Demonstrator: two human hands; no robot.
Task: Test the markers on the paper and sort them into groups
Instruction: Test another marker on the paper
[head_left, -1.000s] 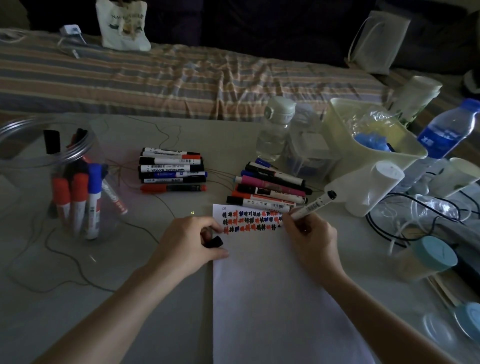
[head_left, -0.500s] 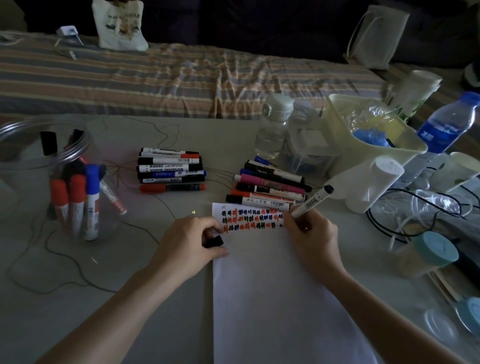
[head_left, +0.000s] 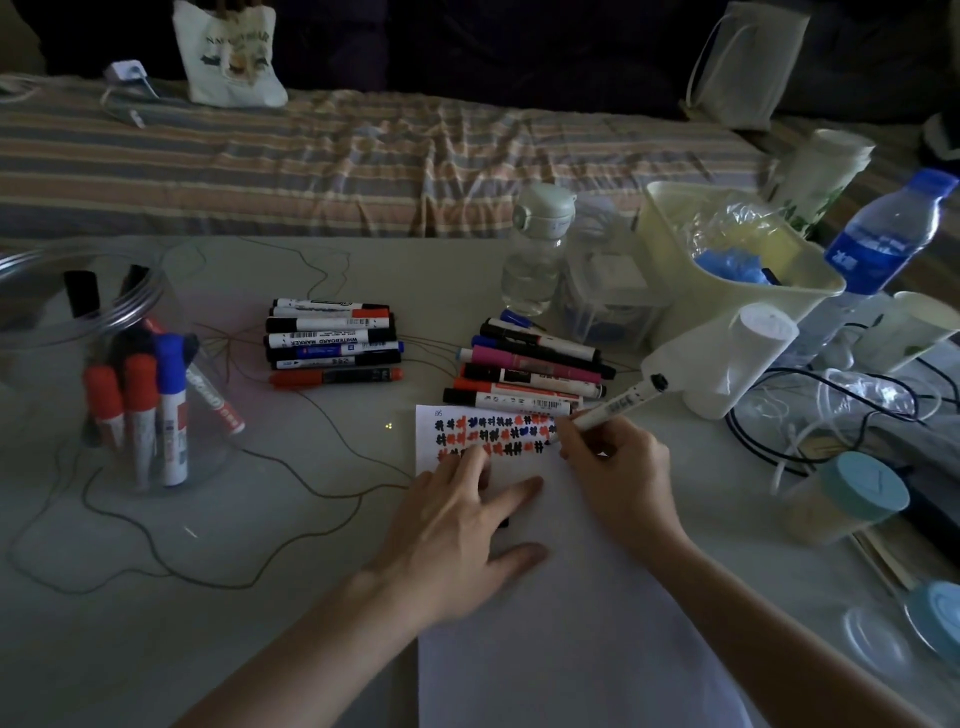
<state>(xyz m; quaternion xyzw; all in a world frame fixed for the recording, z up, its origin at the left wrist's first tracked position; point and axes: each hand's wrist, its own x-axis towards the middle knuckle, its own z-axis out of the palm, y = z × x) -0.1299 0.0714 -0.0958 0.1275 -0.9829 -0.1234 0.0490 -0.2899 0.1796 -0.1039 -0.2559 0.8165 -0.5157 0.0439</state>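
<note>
Holding the white-barrelled marker (head_left: 618, 406) in the curled fingers (head_left: 582, 441) of your right hand (head_left: 618, 478), you had its tip down at the right end of the rows of test marks (head_left: 493, 434) near the top edge of the paper (head_left: 571, 623). Its long axis ran up and away to the right, black tail end highest. Your left hand (head_left: 462, 525) lay flat on the sheet with its fingers spread and straight, pinning it; something small and dark showed under that palm, likely the cap, though you could not be sure. Two sorted groups lay on the worktop (head_left: 156, 623): the nearer pile (head_left: 524, 371) just beyond the paper's top edge, close ahead of your right hand, and the farther pile (head_left: 332, 340) off to the left. Untested markers stood in the clear jar (head_left: 62, 322) at far left. The next drop looked shortest toward the nearer pile.
</note>
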